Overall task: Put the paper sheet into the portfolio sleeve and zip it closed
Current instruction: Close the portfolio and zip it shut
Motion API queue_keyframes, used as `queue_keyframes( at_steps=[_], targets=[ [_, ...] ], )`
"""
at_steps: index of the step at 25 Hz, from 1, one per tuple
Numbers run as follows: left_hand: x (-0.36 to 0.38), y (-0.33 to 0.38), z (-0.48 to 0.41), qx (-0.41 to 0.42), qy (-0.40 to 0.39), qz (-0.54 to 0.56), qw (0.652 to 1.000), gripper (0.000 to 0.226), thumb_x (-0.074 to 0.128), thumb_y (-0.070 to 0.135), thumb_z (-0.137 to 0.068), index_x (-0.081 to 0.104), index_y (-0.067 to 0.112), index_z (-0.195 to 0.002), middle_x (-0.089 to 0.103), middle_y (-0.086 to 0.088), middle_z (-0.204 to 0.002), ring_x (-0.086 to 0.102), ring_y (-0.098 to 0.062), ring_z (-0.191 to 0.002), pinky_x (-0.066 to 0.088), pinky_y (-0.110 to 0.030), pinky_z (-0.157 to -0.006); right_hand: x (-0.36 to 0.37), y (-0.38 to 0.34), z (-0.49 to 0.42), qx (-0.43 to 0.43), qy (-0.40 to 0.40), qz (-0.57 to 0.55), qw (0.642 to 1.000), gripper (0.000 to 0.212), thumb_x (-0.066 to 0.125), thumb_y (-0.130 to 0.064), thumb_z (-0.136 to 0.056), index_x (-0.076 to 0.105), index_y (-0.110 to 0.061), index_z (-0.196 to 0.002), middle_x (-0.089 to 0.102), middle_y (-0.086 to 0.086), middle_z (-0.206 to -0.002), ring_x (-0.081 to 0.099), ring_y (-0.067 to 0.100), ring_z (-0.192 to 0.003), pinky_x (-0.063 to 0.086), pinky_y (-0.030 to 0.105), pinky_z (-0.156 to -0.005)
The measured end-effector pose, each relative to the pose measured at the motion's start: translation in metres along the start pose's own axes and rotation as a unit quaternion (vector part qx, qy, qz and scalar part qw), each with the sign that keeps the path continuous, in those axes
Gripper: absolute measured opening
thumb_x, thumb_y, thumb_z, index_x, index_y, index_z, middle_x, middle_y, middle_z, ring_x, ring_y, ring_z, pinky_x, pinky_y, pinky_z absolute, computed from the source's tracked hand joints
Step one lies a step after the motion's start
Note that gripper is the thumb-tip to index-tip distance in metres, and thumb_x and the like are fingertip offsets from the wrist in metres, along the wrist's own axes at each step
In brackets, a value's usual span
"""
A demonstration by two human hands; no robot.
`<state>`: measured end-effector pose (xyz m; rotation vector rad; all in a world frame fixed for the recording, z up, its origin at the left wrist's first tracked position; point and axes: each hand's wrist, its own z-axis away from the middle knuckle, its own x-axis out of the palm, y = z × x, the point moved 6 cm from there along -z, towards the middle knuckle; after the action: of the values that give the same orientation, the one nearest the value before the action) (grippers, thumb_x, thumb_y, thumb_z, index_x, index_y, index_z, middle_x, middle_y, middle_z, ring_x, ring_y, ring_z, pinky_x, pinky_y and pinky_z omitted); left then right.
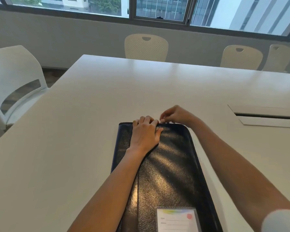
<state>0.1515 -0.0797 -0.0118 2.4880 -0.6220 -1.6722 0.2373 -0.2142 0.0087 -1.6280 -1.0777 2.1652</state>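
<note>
A black leather-look portfolio sleeve (171, 164) lies flat on the white table (74, 148), its long side running away from me. A clear label pocket with a printed card (177, 220) sits on its near end. My left hand (145, 133) lies palm down on the sleeve's far end, fingers curled over the far edge. My right hand (174, 114) is just beyond that far edge, thumb and fingers pinched together at the zip line; the zip pull is too small to make out. No paper sheet shows.
White chairs stand around the table: one at the left (15, 77), several along the far side (146, 46). A cable hatch (264, 117) is set into the tabletop at the right. Windows run along the back wall.
</note>
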Motion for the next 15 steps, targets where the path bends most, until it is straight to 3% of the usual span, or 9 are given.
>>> queue_keyframes(
  at_steps=[6, 8, 10, 12, 15],
  targets=[
    [-0.017, 0.002, 0.006, -0.040, 0.010, -0.054, 0.998, 0.040, 0.049, 0.049, -0.092, 0.063, 0.024, -0.120, 0.065, 0.001, -0.120, 0.057, -0.018, -0.113, 0.026, -0.046, -0.107, 0.025, -0.019, -0.020, 0.107, -0.025, -0.051, 0.993, 0.024, 0.066, -0.015, -0.084, 0.072, 0.005, -0.095, 0.065, 0.007, -0.074, 0.054, 0.008, -0.059, 0.045, 0.019, -0.054],
    [-0.027, -0.011, 0.011, -0.107, -0.001, -0.081, 0.991, 0.054, 0.053, 0.055, -0.088, 0.054, 0.018, -0.127, 0.060, -0.005, -0.126, 0.054, -0.023, -0.117, 0.028, -0.048, -0.104, 0.021, -0.019, -0.019, 0.122, -0.019, -0.049, 0.991, 0.024, 0.070, -0.015, -0.082, 0.073, 0.004, -0.096, 0.067, 0.009, -0.077, 0.056, 0.011, -0.063, 0.047, 0.020, -0.056],
    [-0.036, -0.036, 0.020, -0.206, -0.063, -0.118, 0.969, 0.077, 0.050, 0.066, -0.084, 0.042, 0.010, -0.136, 0.052, -0.012, -0.134, 0.049, -0.029, -0.123, 0.028, -0.054, -0.104, 0.020, -0.021, -0.018, 0.140, -0.012, -0.039, 0.989, 0.022, 0.072, -0.011, -0.081, 0.074, 0.004, -0.097, 0.070, 0.014, -0.085, 0.058, 0.015, -0.068, 0.048, 0.023, -0.060],
    [-0.045, -0.056, 0.029, -0.255, -0.106, -0.141, 0.951, 0.081, 0.044, 0.074, -0.083, 0.049, 0.008, -0.130, 0.060, -0.010, -0.125, 0.056, -0.027, -0.115, 0.024, -0.057, -0.107, 0.024, -0.030, -0.020, 0.156, -0.012, -0.033, 0.987, 0.024, 0.073, -0.009, -0.080, 0.072, 0.007, -0.097, 0.068, 0.014, -0.082, 0.057, 0.017, -0.066, 0.049, 0.024, -0.059],
    [-0.053, -0.060, 0.035, -0.256, -0.104, -0.118, 0.954, 0.069, 0.042, 0.076, -0.082, 0.063, 0.015, -0.106, 0.069, -0.002, -0.100, 0.064, -0.021, -0.097, 0.019, -0.054, -0.109, 0.036, -0.050, -0.027, 0.175, -0.009, -0.005, 0.985, 0.020, 0.074, -0.007, -0.079, 0.069, 0.007, -0.094, 0.063, 0.009, -0.069, 0.057, 0.017, -0.059, 0.049, 0.025, -0.054]
  ],
)
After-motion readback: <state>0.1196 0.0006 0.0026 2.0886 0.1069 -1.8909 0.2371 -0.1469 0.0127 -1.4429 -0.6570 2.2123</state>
